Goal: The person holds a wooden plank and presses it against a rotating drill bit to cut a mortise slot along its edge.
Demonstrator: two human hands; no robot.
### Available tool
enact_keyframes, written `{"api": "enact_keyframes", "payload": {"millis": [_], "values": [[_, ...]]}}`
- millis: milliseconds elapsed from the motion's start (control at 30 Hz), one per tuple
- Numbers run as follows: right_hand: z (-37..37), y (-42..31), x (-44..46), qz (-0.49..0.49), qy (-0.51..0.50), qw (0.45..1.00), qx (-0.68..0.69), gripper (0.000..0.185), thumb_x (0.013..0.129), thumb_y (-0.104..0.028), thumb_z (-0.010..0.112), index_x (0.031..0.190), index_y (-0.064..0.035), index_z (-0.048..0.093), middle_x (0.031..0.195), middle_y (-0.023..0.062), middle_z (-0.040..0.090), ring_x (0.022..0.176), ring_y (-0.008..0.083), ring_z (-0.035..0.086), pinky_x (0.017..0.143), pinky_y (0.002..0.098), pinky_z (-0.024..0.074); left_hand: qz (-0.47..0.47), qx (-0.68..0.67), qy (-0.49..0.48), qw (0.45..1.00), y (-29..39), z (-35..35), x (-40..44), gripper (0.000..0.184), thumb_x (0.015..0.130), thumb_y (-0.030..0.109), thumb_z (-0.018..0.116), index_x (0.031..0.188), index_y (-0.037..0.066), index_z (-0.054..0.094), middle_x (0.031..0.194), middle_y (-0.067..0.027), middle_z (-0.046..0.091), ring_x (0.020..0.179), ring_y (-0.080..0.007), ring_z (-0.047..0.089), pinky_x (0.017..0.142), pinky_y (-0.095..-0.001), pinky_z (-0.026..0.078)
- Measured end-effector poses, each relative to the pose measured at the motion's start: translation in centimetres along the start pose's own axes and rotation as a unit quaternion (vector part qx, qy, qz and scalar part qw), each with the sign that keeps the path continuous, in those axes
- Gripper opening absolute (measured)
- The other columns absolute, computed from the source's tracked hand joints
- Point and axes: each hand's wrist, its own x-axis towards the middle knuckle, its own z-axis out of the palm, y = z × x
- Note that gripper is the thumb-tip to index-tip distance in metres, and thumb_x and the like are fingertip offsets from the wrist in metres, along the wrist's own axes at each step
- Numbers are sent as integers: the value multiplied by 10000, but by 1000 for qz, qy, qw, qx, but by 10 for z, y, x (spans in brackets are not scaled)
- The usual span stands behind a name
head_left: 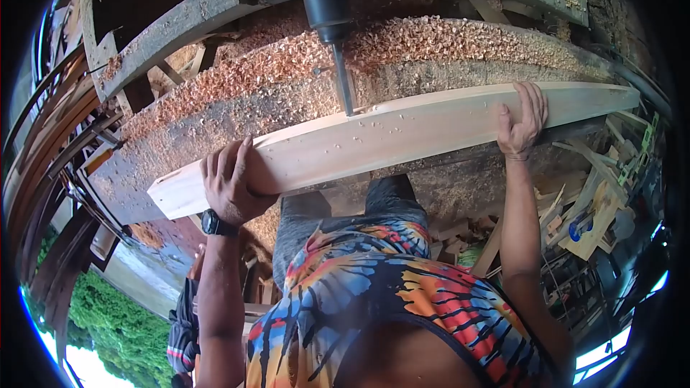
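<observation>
A long pale wooden board [424,126] lies across the work surface, tilted up toward the right, with small chips scattered on its face. My left hand [236,181] grips the board near its left end, fingers over the far edge, a dark watch on the wrist. Toward the board's right part, my right hand [523,121] wraps over the far edge with the thumb on the face. Between the hands, a drill bit [343,79] hangs from a black chuck [328,18], its tip at the board's far edge.
Wood shavings [266,68] cover the work surface [133,183] behind the board. A curved timber beam [187,25] runs across the back. Scrap wood [596,201] lies at the right. Long strips [36,122] stand at the left.
</observation>
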Motion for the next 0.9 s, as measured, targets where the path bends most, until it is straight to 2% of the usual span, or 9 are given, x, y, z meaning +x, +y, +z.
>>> {"api": "enact_keyframes", "payload": {"millis": [300,367,533,567,633,833,900], "values": [[3,-4,4,8,-2,1000,-6,583,955,-507,608,1279,-27,679,1296,159,666,1284,373,585,1178,554,310,7,2,-1,1000,-8,-4,8,1044,529,325,945,1467,81,559,1300,-144,645,1134,-366,617,989,-528,453],[4,-5,8,9,0,1000,-6,576,953,-499,613,1277,-27,683,1296,161,667,1281,374,586,1177,551,313,15,-2,-4,1000,-13,-7,13,1080,488,280,935,1475,66,551,1289,-166,640,1122,-385,608,994,-547,452],[13,-2,42,-4,19,1000,-13,508,947,-426,642,1255,-26,695,1270,176,684,1259,379,601,1153,515,358,41,11,0,999,-33,-24,65,1127,457,273,939,1489,61,540,1274,-169,642,1106,-387,609,994,-535,449],[15,0,46,-7,25,1000,-14,495,944,-410,647,1251,-25,697,1264,179,687,1255,380,604,1147,507,367,46,14,-35,998,-36,-29,76,1128,459,270,941,1492,62,539,1265,-168,646,1120,-380,611,994,-535,447],[16,3,49,-16,34,999,-7,483,940,-389,650,1247,-21,698,1264,183,690,1252,381,609,1135,498,382,42,26,-25,998,-38,-26,72,1142,476,310,964,1509,92,529,1284,-118,632,1158,-330,605,1048,-536,421],[14,2,44,-24,40,999,-1,520,965,-418,621,1284,-12,690,1291,172,688,1274,379,606,1136,500,385,-23,64,23,997,-35,-21,52,1163,493,262,956,1539,88,478,1353,-171,580,1281,-355,552,1147,-571,349],[14,-2,46,-39,55,998,12,536,977,-433,607,1292,-7,690,1297,170,690,1279,386,606,1131,503,395,-1,63,6,998,-49,-25,47,1146,512,275,956,1534,81,475,1338,-179,588,1235,-373,567,1086,-555,386]]}}
